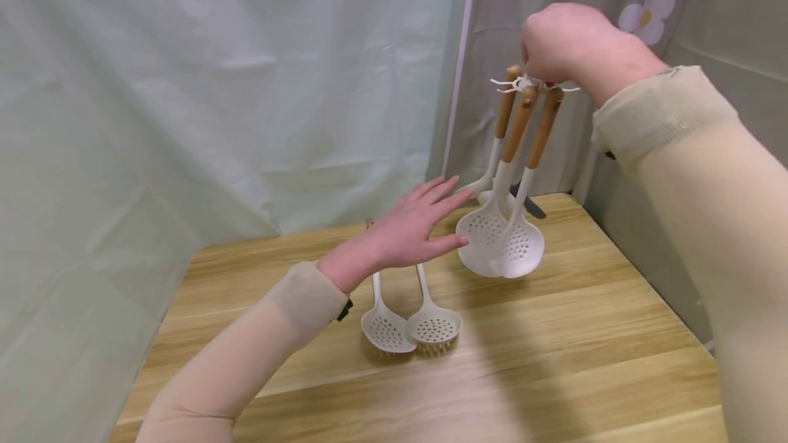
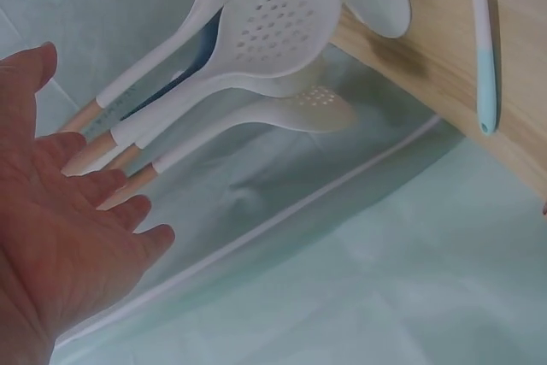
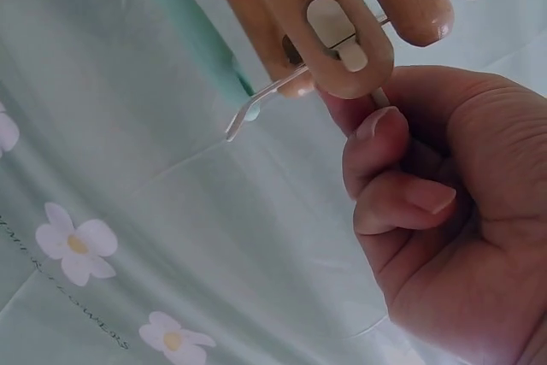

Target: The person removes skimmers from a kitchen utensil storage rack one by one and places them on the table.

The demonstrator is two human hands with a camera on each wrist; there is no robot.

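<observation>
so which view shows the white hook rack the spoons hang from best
The right wrist view: the hook rack fills the frame up close, wooden handles looped on it, the right hand gripping its top. The head view shows it small under that hand. The left wrist view misses it.

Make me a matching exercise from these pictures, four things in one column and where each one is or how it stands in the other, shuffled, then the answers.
1. right hand
2. left hand
3. two slotted spoons
4. hanging utensils

A. lying on the wooden table
B. fingers straight, beside the hanging spoon heads
C. dangling by wooden handles from white hooks
D. gripping the top of the rack

Pairs: 1-D, 2-B, 3-A, 4-C
</observation>
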